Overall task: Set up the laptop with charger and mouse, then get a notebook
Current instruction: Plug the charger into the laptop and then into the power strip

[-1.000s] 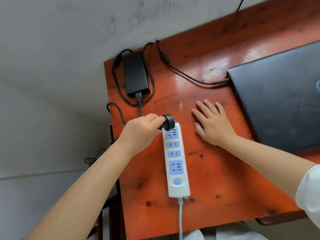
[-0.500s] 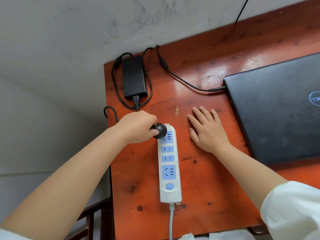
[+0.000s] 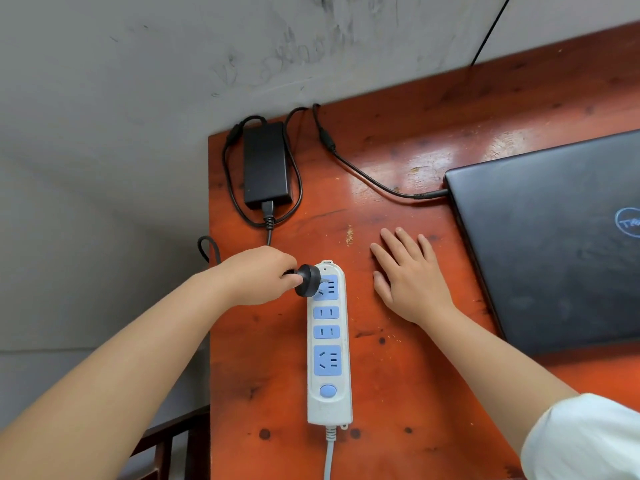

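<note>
A closed black laptop [image 3: 554, 244] lies at the right of the red wooden desk [image 3: 398, 375]. Its charger cable [image 3: 367, 176] is plugged into the laptop's left edge and runs back to the black charger brick [image 3: 266, 164] near the desk's far left corner. My left hand [image 3: 258, 275] grips the black mains plug [image 3: 308, 280], tilted, with its metal prongs at the top socket of the white and blue power strip [image 3: 329, 344]. My right hand [image 3: 408, 275] lies flat on the desk between the strip and the laptop, fingers spread. No mouse or notebook is in view.
A grey wall runs behind and left of the desk. The desk's left edge is just left of the strip, with a loop of cable [image 3: 207, 247] hanging over it. A dark wooden chair frame [image 3: 166, 441] stands below left. A thin black wire [image 3: 491, 27] climbs the wall.
My left hand has tilted the plug so its prongs point into the strip's top socket. The view has shifted slightly; my right hand stays flat on the desk.
</note>
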Demonstrator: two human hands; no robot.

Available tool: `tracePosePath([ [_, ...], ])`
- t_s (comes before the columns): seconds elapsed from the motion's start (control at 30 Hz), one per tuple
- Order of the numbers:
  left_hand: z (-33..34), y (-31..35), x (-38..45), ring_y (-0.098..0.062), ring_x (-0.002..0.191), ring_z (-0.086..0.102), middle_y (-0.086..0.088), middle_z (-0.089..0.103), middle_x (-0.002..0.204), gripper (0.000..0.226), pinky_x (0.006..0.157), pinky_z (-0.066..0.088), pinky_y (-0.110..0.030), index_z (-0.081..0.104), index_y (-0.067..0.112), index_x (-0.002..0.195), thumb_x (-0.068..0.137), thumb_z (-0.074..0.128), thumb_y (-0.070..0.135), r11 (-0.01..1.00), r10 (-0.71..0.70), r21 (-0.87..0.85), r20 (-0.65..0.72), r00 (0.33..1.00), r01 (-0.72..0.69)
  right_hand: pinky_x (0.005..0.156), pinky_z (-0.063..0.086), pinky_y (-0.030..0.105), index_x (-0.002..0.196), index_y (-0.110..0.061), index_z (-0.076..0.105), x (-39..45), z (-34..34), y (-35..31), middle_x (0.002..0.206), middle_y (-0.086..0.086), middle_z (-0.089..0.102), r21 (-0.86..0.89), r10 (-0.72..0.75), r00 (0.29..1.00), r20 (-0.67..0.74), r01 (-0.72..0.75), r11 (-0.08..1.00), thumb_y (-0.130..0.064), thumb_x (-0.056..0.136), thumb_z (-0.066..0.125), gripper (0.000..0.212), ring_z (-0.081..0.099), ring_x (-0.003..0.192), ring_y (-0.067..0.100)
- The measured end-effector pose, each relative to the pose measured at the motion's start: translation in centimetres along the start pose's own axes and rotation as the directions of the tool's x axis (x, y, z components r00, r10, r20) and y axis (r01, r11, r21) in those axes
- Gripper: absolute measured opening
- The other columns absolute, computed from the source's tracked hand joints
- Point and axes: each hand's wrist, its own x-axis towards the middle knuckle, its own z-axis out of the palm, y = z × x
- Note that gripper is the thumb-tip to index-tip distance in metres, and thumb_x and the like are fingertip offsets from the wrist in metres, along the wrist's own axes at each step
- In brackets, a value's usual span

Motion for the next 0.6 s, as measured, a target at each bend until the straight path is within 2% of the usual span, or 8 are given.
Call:
tracePosePath([
  [0.1, -0.1, -0.2, 0.1, -0.011, 0.056, 0.040, 0.003, 0.047, 0.065, 0.029, 0.051, 0.030, -0.023, 0.061, 0.008, 0.089, 0.097, 0.041, 0.028, 0.998, -0.014, -0.052, 0.039, 0.999, 0.016, 0.089, 0.045, 0.063, 0.105, -0.005, 0.069, 0.0, 0.0, 0.0, 0.117, 0.021, 0.067, -0.005, 0.002, 1.000, 0.002, -0.002, 1.000, -0.017, 0.068, 0.077, 0.041, 0.061, 0.109, 0.042],
  [0.2, -0.1, -0.2, 0.2, -0.011, 0.057, 0.042, 0.004, 0.048, 0.065, 0.029, 0.051, 0.031, -0.023, 0.061, 0.010, 0.090, 0.096, 0.041, 0.029, 0.999, -0.023, -0.031, 0.035, 0.999, 0.024, 0.089, 0.046, 0.062, 0.105, -0.006, 0.069, 0.1, 0.0, 0.0, 0.116, 0.020, 0.068, -0.023, 0.002, 1.000, 0.018, -0.001, 1.000, -0.022, 0.071, 0.063, 0.039, 0.062, 0.109, 0.041],
  [0.3, -0.3, 0.5, 0.0, -0.009, 0.054, 0.040, 0.005, 0.045, 0.061, 0.027, 0.049, 0.030, -0.023, 0.053, 0.015, 0.076, 0.096, 0.041, 0.029, 0.999, -0.023, 0.050, 0.032, 0.999, 0.021, 0.089, 0.046, 0.062, 0.105, -0.006, 0.069, 0.0, -0.1, 0.0, 0.116, 0.019, 0.068, -0.035, -0.002, 0.999, 0.034, 0.003, 0.999, -0.024, 0.070, 0.059, 0.041, 0.062, 0.109, 0.040],
  [0.37, -0.4, 1.5, -0.2, -0.010, 0.053, 0.039, 0.005, 0.041, 0.060, 0.028, 0.049, 0.030, -0.022, 0.048, 0.017, 0.073, 0.097, 0.040, 0.029, 0.985, -0.026, 0.169, 0.026, 0.999, 0.022, 0.088, 0.046, 0.061, 0.105, -0.006, 0.070, -0.1, -0.1, 0.0, 0.116, 0.019, 0.068, -0.040, -0.001, 0.999, 0.032, 0.002, 0.999, -0.024, 0.070, 0.059, 0.040, 0.063, 0.109, 0.040],
  [0.5, -0.4, 3.5, -0.2, -0.020, 0.072, 0.049, 0.000, 0.047, 0.078, 0.023, 0.061, 0.038, -0.029, 0.057, 0.012, 0.103, 0.098, 0.039, 0.025, 0.918, -0.037, 0.397, 0.023, 0.999, 0.025, 0.088, 0.047, 0.061, 0.104, -0.006, 0.070, 0.1, -0.1, 0.0, 0.115, 0.019, 0.069, -0.035, 0.000, 1.000, 0.021, 0.001, 0.999, -0.024, 0.070, 0.060, 0.040, 0.063, 0.108, 0.039],
  [0.6, -0.4, 4.5, -0.2, -0.024, 0.086, 0.060, -0.005, 0.056, 0.090, 0.022, 0.067, 0.044, -0.031, 0.055, 0.013, 0.114, 0.098, 0.041, 0.020, 0.866, -0.055, 0.498, 0.036, 0.998, 0.029, 0.087, 0.047, 0.061, 0.104, -0.006, 0.070, 0.0, -0.1, 0.1, 0.115, 0.018, 0.069, -0.038, 0.000, 1.000, 0.028, 0.001, 0.999, -0.025, 0.070, 0.060, 0.040, 0.063, 0.108, 0.038],
])
